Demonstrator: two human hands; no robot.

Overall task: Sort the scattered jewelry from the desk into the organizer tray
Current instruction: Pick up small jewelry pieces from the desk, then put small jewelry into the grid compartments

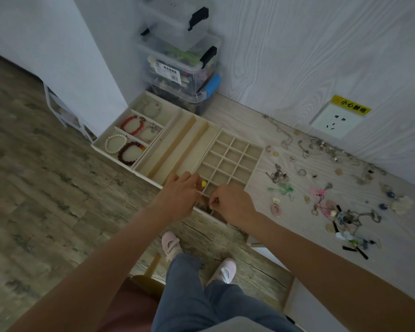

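A beige organizer tray [256, 174] with a grid of small square cells sits on the desk, joined to a tray of long slots [177, 144] and one holding bracelets [130, 142]. My left hand [177, 197] hovers over the grid's near-left corner, fingers curled around a small yellow piece [204, 184]. My right hand [230, 202] is beside it at the near edge, fingertips pinched on something tiny that I cannot make out. Scattered jewelry [321, 195] lies on the desk to the right of the tray.
Stacked clear storage boxes [180, 58] stand behind the trays against the wall. A wall socket [337, 121] with a yellow warning label is at the right. The desk edge runs diagonally below my hands; my legs and the floor show beneath.
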